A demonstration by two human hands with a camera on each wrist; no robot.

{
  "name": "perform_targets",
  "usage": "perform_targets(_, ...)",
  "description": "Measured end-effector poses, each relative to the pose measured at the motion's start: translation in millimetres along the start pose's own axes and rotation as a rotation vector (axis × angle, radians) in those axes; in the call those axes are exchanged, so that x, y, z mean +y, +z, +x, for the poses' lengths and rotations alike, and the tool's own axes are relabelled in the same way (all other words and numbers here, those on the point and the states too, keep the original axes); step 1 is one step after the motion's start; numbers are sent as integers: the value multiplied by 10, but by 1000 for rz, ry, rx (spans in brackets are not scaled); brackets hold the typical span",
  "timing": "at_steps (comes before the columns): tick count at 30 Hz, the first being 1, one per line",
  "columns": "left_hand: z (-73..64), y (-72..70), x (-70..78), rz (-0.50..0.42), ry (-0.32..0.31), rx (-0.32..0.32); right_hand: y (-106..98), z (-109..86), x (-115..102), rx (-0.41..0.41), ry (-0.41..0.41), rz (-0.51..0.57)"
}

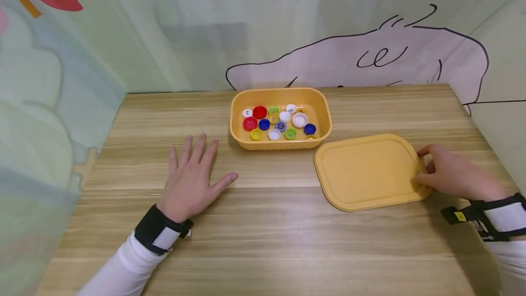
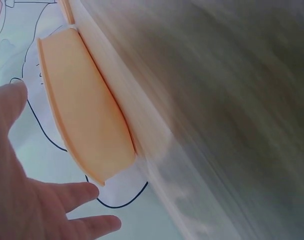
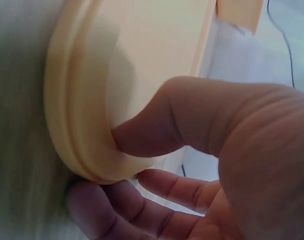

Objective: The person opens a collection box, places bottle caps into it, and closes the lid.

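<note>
My right hand pinches the right end of a flat yellow lid. In the right wrist view the thumb lies on top of the lid and the fingers curl at its edge and underside. My left hand has its fingers spread over the table, palm down, and holds nothing. Just beyond it stands a yellow plastic box without a cover, with several coloured bottle caps in red, blue, white, green and yellow inside. The left wrist view shows the side of this box past the fingers.
The wood-grain table ends at a pale curtain with cartoon drawings, which hangs behind it and along the left. The lid's left end lies close to the box's front right corner.
</note>
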State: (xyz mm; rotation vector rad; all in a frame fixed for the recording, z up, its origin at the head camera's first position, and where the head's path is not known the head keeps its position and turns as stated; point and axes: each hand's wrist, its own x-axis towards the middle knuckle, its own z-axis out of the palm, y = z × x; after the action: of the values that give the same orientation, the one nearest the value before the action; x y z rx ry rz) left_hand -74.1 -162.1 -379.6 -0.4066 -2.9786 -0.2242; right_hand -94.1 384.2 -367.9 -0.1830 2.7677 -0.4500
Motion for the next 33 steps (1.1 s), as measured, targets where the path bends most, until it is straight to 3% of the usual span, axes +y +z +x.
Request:
perform_targets(8, -37, -87, 86, -150, -7, -3, 115, -95, -369, -43, -51, -3)
perform_targets(12, -49, -121, 168, -266, -19, -47, 175, -107, -546, -57, -64, 3)
perform_targets(18, -56, -113, 273, -499, -39, -184, 262, -105, -794, -63, -96, 4)
perform_targets(26, -31, -126, 383, -831, -188, -419, 380, -69, -1098, -37, -164, 42)
perform_targets(33, -30, -179, 396, -1123, -260, -506, 470, -28, -1276, -26, -173, 107)
